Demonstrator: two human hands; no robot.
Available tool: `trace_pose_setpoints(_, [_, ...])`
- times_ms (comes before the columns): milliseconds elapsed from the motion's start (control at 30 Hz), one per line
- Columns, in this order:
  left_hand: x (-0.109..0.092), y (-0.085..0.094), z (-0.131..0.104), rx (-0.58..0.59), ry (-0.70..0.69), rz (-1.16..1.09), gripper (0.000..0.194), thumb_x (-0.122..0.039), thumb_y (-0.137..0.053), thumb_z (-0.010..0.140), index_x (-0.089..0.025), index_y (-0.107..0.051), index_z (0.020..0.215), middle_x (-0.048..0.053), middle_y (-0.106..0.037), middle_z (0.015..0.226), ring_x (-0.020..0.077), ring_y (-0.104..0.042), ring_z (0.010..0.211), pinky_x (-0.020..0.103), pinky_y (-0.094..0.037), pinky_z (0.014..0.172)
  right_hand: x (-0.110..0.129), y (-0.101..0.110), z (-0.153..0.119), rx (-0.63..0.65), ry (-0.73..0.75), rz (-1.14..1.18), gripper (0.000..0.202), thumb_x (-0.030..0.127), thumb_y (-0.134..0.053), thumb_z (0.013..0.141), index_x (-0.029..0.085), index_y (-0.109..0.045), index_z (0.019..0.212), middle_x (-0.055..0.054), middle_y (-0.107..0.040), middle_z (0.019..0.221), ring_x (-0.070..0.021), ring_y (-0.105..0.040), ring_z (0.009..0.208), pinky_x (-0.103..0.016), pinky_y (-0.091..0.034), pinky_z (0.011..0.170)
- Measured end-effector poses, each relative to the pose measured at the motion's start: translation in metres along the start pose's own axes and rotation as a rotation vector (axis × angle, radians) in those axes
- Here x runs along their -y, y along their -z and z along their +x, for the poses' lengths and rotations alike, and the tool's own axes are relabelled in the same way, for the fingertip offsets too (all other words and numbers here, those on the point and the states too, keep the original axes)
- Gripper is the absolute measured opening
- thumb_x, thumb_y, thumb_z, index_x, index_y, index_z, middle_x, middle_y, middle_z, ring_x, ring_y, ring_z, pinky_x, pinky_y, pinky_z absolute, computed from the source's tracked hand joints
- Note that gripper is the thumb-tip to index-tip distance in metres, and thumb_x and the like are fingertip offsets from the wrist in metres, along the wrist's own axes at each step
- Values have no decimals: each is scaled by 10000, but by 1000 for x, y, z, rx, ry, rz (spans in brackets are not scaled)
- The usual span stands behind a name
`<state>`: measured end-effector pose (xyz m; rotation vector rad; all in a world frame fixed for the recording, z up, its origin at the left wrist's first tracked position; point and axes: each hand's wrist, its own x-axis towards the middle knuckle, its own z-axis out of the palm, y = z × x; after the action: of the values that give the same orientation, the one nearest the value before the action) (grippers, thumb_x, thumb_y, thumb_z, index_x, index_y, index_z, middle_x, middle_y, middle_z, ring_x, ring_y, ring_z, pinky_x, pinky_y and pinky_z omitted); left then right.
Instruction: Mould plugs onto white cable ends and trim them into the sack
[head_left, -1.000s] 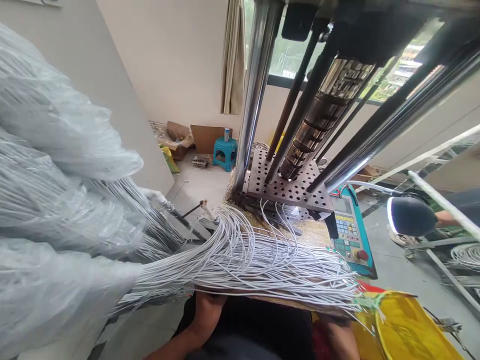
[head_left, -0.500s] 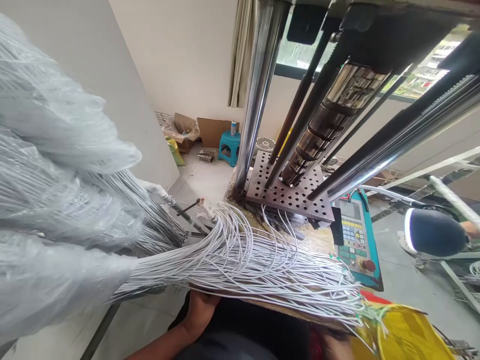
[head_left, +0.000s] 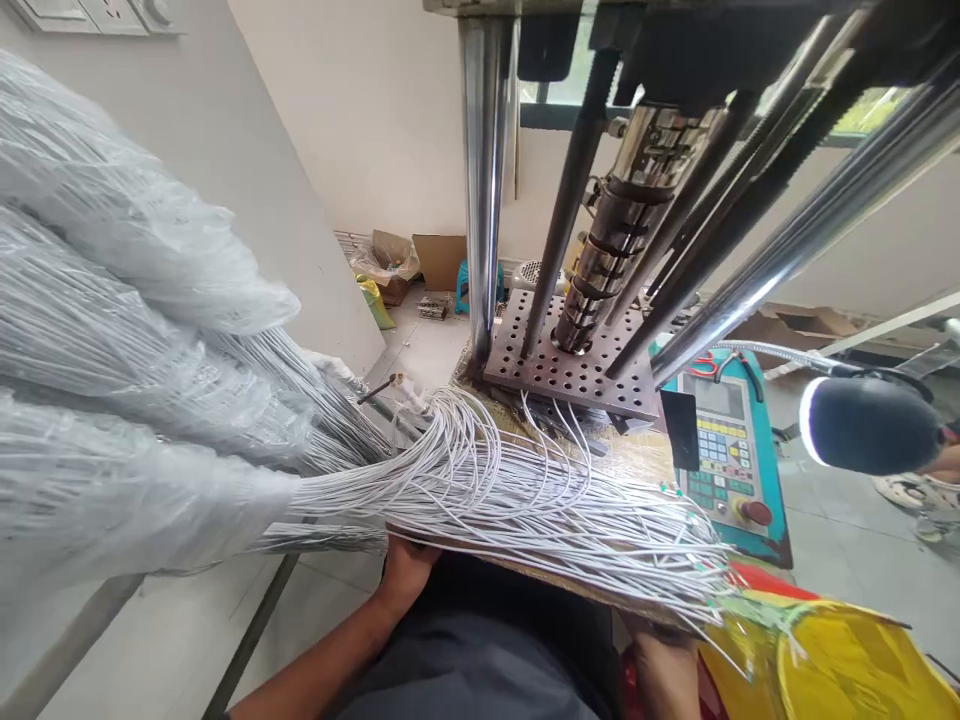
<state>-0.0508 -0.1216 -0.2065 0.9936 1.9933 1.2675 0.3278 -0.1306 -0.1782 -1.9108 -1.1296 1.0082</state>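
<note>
My left hand point(head_left: 409, 572) is at the near edge of the worktable point(head_left: 517, 577), closed round it, with the fingers partly hidden. My right hand point(head_left: 664, 655) reaches up to the same edge farther right; its fingers are out of sight beneath the tabletop. Across the table lies a thick bundle of white wires point(head_left: 525, 510), several with green tips at the right end. A few wires curve up into the machine under its perforated metal plate point(head_left: 517, 345). Neither hand touches the wires, as far as I can see.
Plastic-wrapped wire bundles point(head_left: 135, 450) fill the left side. A teal control panel point(head_left: 724, 440) and a black lamp point(head_left: 874, 425) stand to the right. A yellow bucket or bag point(head_left: 862, 660) sits at lower right. Steel columns point(head_left: 486, 190) rise behind the table.
My view has shifted, showing more of my lap and both forearms. My left hand stays at the table edge. The wires on the table look unchanged.
</note>
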Motion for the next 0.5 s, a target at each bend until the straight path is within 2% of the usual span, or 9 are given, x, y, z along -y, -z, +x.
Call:
trace_pose_setpoints(33, [-2,0,0,2,-22,-48,700,-566,-807,648,-235,-556,1211,96,-711,1183,334,-599,1306,489,-426,1170,9,-4,-2,-50,-11,48,551,522,-687,774,347,-683,1296,-39,-799,1054,-398,-708,1125,-531,-576,1004])
trace_pose_setpoints(100, [-5,7,-3,11,-11,-119,754,-553,-813,650,-211,-538,1264,119,-701,1220,324,-611,1291,506,-430,1159,22,-4,-6,-47,4,103,594,527,-694,767,324,-667,1325,-48,-797,1072,-388,-718,1097,-541,-576,997])
trace_pose_setpoints(167, [-9,25,-8,110,68,-107,754,-552,-798,669,-193,-553,1285,134,-708,1217,304,-656,1223,483,-477,1108,20,14,-9,19,-3,109,607,526,-733,732,278,-695,1285,-77,-793,1103,-398,-715,1101,-561,-564,1008])
trace_pose_setpoints(267, [-33,71,-16,519,247,109,670,-532,-799,675,-154,-664,1212,113,-766,974,291,-744,930,436,-583,907,-1,75,-13,251,-95,-7,581,519,-827,621,235,-779,1125,-110,-784,1138,-406,-714,1111,-514,-590,984])
trace_pose_setpoints(333, [-66,95,-21,832,302,325,536,-533,-718,781,-152,-730,1158,85,-760,812,264,-724,700,409,-599,743,-11,124,-12,418,-121,-145,494,552,-812,648,246,-821,1035,-112,-794,1095,-386,-742,1046,-459,-636,888])
trace_pose_setpoints(367, [-88,98,-22,869,247,395,479,-526,-644,855,-173,-744,1164,81,-762,821,251,-714,676,395,-593,721,-10,144,-8,442,-74,-211,443,566,-785,689,270,-830,1016,-105,-801,1056,-368,-762,972,-436,-652,815])
trace_pose_setpoints(400, [-112,93,-22,866,121,433,423,-497,-587,911,-205,-751,1171,80,-770,883,241,-720,728,379,-590,753,-4,157,-1,428,32,-272,395,564,-761,732,294,-831,1013,-97,-805,1029,-346,-772,919,-415,-654,768])
trace_pose_setpoints(433, [-136,81,-22,850,-72,447,366,-457,-567,942,-239,-757,1168,79,-772,992,233,-727,853,363,-580,845,8,162,8,347,192,-322,343,557,-747,759,308,-831,979,-93,-809,977,-329,-774,857,-402,-648,715])
trace_pose_setpoints(500, [-181,36,-18,834,-497,436,326,-361,-512,992,-239,-742,1187,91,-742,1146,236,-674,1095,371,-512,1022,44,150,34,117,567,-363,307,514,-703,823,284,-809,996,-97,-800,956,-305,-760,828,-414,-623,726])
